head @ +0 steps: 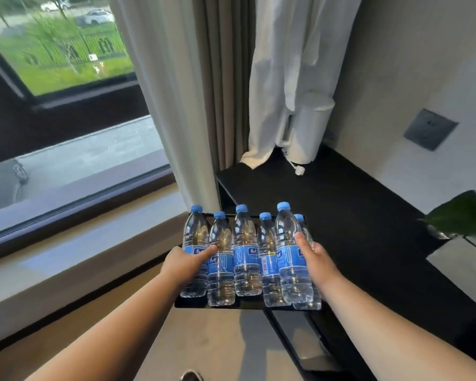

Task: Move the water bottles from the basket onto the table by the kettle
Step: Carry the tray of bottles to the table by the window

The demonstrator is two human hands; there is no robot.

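Several clear water bottles with blue caps and blue labels stand upright in a shallow black basket, held out in front of me. My left hand grips the basket's left side, fingers against the leftmost bottle. My right hand grips the right side, thumb pressed on a taller bottle. The black table lies just beyond and to the right. A white kettle stands at its far corner, partly draped by a white cloth.
A window with a wide sill runs along the left. Curtains hang behind the table's left corner. A green plant sits at the table's right edge, and a wall socket plate is above.
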